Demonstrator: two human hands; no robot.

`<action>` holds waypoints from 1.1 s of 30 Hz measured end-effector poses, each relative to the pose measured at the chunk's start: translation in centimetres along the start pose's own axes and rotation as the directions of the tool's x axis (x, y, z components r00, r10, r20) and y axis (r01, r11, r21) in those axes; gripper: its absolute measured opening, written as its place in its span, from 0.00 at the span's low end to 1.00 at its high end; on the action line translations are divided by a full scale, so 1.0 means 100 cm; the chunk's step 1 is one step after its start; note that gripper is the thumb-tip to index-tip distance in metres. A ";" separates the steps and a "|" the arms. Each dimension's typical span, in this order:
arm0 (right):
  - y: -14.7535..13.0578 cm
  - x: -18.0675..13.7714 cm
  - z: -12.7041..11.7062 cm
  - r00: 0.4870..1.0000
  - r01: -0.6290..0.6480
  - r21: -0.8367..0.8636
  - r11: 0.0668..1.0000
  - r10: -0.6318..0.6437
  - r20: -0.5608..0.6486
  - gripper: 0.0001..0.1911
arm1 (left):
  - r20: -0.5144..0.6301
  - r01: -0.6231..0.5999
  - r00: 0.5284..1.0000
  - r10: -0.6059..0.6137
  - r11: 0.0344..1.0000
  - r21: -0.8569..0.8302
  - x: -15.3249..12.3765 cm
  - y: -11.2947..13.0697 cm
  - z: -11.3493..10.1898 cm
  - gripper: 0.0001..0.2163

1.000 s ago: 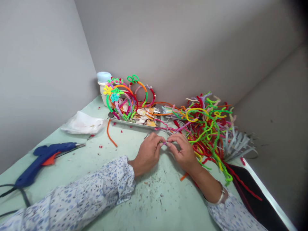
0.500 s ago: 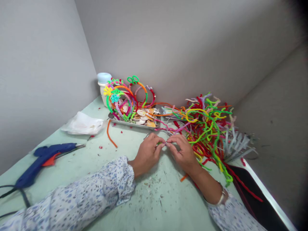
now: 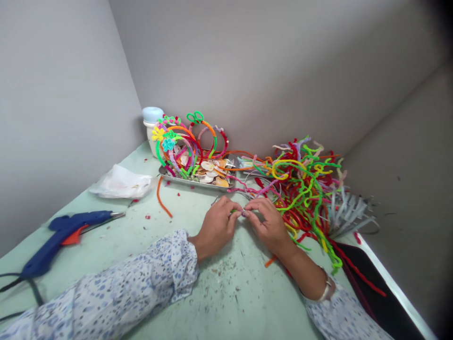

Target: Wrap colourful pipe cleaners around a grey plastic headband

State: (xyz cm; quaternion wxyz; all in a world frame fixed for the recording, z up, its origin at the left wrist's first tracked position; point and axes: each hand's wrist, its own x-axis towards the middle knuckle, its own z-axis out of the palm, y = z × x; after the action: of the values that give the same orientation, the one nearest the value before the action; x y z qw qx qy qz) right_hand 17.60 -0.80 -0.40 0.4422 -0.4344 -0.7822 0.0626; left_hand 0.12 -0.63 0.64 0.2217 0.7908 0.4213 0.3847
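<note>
Both hands meet above the middle of the table, fingertips almost touching. My left hand (image 3: 218,227) pinches a thin small piece between thumb and forefinger, with a bit of green and purple showing. From the other side, my right hand (image 3: 269,227) pinches the same spot with thumb and forefinger. Most of the piece is hidden by the fingers. Just behind the hands lie thin grey wire-like bands (image 3: 244,192) and pink pipe cleaners (image 3: 244,185). A tangled heap of coloured pipe cleaners (image 3: 304,182) lies right beside my right hand.
A metal tray (image 3: 198,183) of shells holds several pipe-cleaner headbands (image 3: 212,137) at the back. Behind it stands a white jar with a blue lid (image 3: 153,114). Leftward are a plastic bag (image 3: 122,183) and a blue glue gun (image 3: 67,231) with its cord. Grey strips (image 3: 348,212) lie right.
My fingertips shift very slightly at the pinched spot, and a little more purple shows there. Everything else stays in place.
</note>
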 end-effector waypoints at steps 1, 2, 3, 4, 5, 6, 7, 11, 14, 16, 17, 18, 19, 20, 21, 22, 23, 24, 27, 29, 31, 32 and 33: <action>0.000 0.000 0.000 1.000 0.000 -0.003 1.000 0.000 -0.003 0.02 | -0.005 0.004 1.000 -0.004 1.000 -0.007 0.000 0.000 0.000 0.07; 0.000 0.000 0.000 1.000 0.000 -0.006 1.000 0.000 -0.004 0.03 | -0.009 0.008 1.000 -0.008 1.000 -0.014 0.000 -0.001 0.001 0.07; 0.000 0.000 0.000 1.000 0.001 -0.008 1.000 -0.001 -0.004 0.03 | -0.012 0.011 1.000 -0.011 1.000 -0.019 -0.001 -0.001 0.001 0.07; 0.000 0.001 0.000 1.000 0.003 -0.010 1.000 -0.003 -0.002 0.03 | -0.012 0.015 1.000 -0.015 1.000 -0.022 -0.001 -0.001 0.001 0.07; 0.000 0.001 0.000 1.000 0.005 -0.012 1.000 -0.005 -0.002 0.03 | -0.009 0.017 1.000 -0.018 1.000 -0.024 -0.001 -0.001 0.001 0.07; 0.000 0.001 0.000 1.000 0.008 -0.014 1.000 -0.008 -0.004 0.03 | -0.005 0.018 1.000 -0.018 1.000 -0.024 -0.001 -0.001 0.001 0.07; 0.000 0.001 0.000 1.000 0.013 -0.017 1.000 -0.013 -0.003 0.03 | -0.003 0.016 1.000 -0.017 1.000 -0.023 -0.001 -0.001 0.001 0.07; -0.004 0.002 -0.003 0.998 0.042 -0.042 0.998 -0.044 -0.052 0.04 | -0.030 -0.001 1.000 0.000 1.000 -0.027 -0.001 0.001 0.000 0.07; -0.008 0.002 -0.006 0.986 0.073 -0.098 0.993 -0.087 -0.140 0.07 | -0.082 0.012 0.997 -0.016 0.999 -0.046 0.000 0.001 -0.001 0.07; -0.009 0.001 -0.006 0.980 0.093 -0.127 0.988 -0.114 -0.164 0.06 | -0.115 0.032 0.993 -0.040 0.997 -0.072 0.001 0.000 -0.001 0.07; -0.008 0.001 -0.006 0.981 0.103 -0.132 0.986 -0.123 -0.151 0.06 | -0.125 0.040 0.991 -0.051 0.995 -0.087 0.002 0.000 -0.001 0.07; -0.007 0.000 -0.005 0.984 0.111 -0.130 0.985 -0.127 -0.124 0.06 | -0.130 0.046 0.990 -0.060 0.994 -0.102 0.002 -0.001 -0.001 0.07; -0.005 0.000 -0.004 0.988 0.116 -0.123 0.985 -0.128 -0.088 0.07 | -0.130 0.053 0.989 -0.068 0.992 -0.117 0.003 -0.001 0.000 0.07; -0.004 -0.001 -0.002 0.991 0.119 -0.116 0.986 -0.126 -0.052 0.07 | -0.126 0.059 0.989 -0.075 0.990 -0.130 0.003 -0.001 0.000 0.07; -0.002 -0.001 -0.001 0.992 0.120 -0.110 0.987 -0.124 -0.025 0.08 | -0.120 0.064 0.989 -0.081 0.988 -0.142 0.003 -0.001 0.000 0.07; -0.001 -0.001 0.000 0.993 0.120 -0.107 0.987 -0.121 -0.009 0.09 | -0.112 0.068 0.990 -0.086 0.986 -0.154 0.003 -0.001 0.000 0.07; 0.000 -0.001 0.001 0.993 0.119 -0.105 0.987 -0.120 -0.006 0.09 | -0.106 0.072 0.990 -0.090 0.984 -0.164 0.003 0.000 0.000 0.07; 0.001 -0.001 0.001 0.993 0.120 -0.105 0.987 -0.121 -0.009 0.10 | -0.102 0.074 0.990 -0.093 0.982 -0.174 0.003 0.000 -0.001 0.07; 0.001 -0.001 0.002 0.992 0.127 -0.111 0.986 -0.129 -0.009 0.10 | -0.101 0.070 0.991 -0.091 0.978 -0.197 0.003 0.000 -0.001 0.07; 0.000 0.000 0.001 0.991 0.135 -0.118 0.984 -0.136 -0.004 0.10 | -0.105 0.067 0.990 -0.090 0.976 -0.209 0.003 0.001 -0.001 0.06; -0.002 0.000 0.001 0.990 0.139 -0.114 0.984 -0.140 0.000 0.10 | -0.111 0.064 0.990 -0.090 0.974 -0.216 0.002 0.001 -0.001 0.06; -0.002 0.000 0.000 0.991 0.135 -0.107 0.985 -0.136 0.001 0.10 | -0.114 0.063 0.989 -0.090 0.974 -0.218 0.002 0.001 -0.001 0.06; -0.003 0.000 0.000 0.992 0.127 -0.096 0.987 -0.127 0.003 0.09 | -0.118 0.062 0.989 -0.089 0.974 -0.218 0.002 0.001 -0.001 0.07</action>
State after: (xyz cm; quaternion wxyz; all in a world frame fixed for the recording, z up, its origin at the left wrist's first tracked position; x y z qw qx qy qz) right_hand 17.42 -0.92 -0.25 0.4248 -0.4048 -0.8097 -0.0040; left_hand 0.17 -0.49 0.87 0.2928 0.7197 0.4204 0.4685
